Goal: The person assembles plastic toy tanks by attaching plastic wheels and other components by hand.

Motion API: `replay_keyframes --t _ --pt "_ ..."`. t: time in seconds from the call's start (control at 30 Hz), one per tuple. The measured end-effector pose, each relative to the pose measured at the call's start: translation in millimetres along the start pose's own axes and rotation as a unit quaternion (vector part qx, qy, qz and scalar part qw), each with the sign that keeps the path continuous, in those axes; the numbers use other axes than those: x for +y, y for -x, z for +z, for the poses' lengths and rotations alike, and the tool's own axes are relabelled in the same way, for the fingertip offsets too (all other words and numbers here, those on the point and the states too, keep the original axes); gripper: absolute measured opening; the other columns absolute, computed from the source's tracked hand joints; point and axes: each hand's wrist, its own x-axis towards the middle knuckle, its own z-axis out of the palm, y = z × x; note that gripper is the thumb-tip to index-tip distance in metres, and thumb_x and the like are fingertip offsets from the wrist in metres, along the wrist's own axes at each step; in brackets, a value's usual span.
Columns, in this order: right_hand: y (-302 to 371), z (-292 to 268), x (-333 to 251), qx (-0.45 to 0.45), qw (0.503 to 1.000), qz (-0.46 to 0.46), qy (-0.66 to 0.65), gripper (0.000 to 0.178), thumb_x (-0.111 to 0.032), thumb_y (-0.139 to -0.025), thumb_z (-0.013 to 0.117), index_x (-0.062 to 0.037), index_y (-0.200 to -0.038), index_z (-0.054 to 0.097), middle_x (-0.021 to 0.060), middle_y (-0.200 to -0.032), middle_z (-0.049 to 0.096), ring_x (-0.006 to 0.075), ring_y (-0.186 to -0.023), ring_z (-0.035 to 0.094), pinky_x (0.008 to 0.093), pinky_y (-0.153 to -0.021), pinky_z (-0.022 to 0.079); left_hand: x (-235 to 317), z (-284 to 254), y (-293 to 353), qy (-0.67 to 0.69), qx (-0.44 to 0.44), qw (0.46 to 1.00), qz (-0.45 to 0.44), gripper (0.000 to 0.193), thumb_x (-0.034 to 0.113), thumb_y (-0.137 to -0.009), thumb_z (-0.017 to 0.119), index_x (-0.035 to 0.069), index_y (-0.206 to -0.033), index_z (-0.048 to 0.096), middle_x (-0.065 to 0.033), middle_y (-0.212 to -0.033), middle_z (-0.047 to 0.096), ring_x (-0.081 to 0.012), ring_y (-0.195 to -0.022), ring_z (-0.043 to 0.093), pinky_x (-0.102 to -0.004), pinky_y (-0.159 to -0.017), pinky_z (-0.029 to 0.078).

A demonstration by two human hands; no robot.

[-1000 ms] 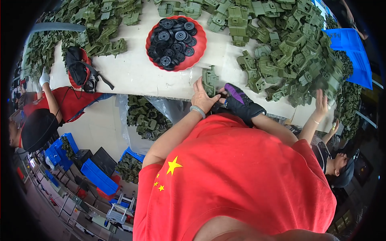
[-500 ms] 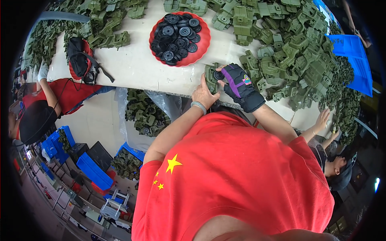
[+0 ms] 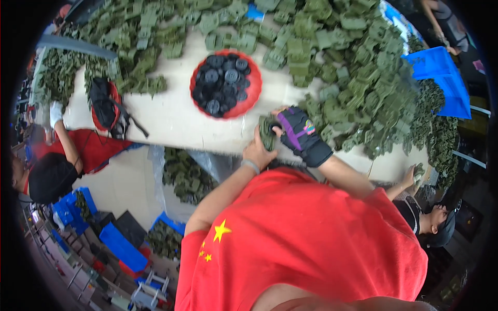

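Observation:
An olive-green plastic toy vehicle body [image 3: 267,133] is held near the table's front edge. My left hand [image 3: 259,151], bare with a grey band at the wrist, is closed on its left and near side. My right hand [image 3: 301,132], in a black and purple glove with bare fingertips, grips the same piece from the right. Its fingers partly cover the piece. Beyond my hands stands a red scalloped bowl [image 3: 251,99] with many black toy wheels [image 3: 231,76] in it.
Heaped green vehicle bodies [image 3: 358,98] cover the table's right and far side. A blue crate [image 3: 443,78] stands at far right. Below the table edge is a lined container of green parts [image 3: 188,176]. Co-workers are at left and right; a black bag [image 3: 104,103] lies at left.
The view has tilted, so the table sits lower in the picture. The vehicle body has been turned in my hands, and the black wheel seen at it before no longer shows.

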Motion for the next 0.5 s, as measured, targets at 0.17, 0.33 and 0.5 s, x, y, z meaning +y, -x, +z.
replay_keyframes --t 0.17,0.33,0.5 --pt "-51.8 23.3 -1.8 -0.074 0.983 -0.141 0.092 0.025 -0.023 -0.076 0.067 -0.0074 -0.096 0.067 0.0158 -0.095 0.066 0.0373 -0.094 0.064 0.0486 -0.083 0.05 -6.2 3.4 -0.4 -0.073 0.009 0.997 0.035 0.116 0.053 -0.074 0.082 0.001 -0.159 0.021 -0.0241 -0.103 0.073 -0.0419 -0.097 0.072 -0.0505 -0.092 0.055" --pt "-62.1 53.9 -4.0 -0.14 0.943 -0.285 0.097 0.019 -0.028 -0.078 0.065 -0.0153 -0.091 0.069 0.0085 -0.09 0.066 0.0308 -0.087 0.066 0.0461 -0.076 0.051 -30.3 16.8 -8.8 -0.021 0.018 0.994 0.11 0.086 0.057 -0.076 0.081 -0.002 -0.132 0.055 -0.0259 -0.114 0.07 -0.0412 -0.104 0.069 -0.0507 -0.095 0.054" --pt "-67.0 51.2 -5.4 -0.155 0.949 -0.227 0.155 0.025 -0.026 -0.075 0.069 -0.0159 -0.098 0.07 0.0065 -0.093 0.066 0.0271 -0.095 0.067 0.0432 -0.084 0.051 -31.3 17.1 -14.4 0.013 -0.008 0.995 0.098 0.089 0.059 -0.075 0.082 -0.002 -0.133 0.053 -0.0266 -0.119 0.068 -0.0438 -0.108 0.068 -0.0493 -0.096 0.055"
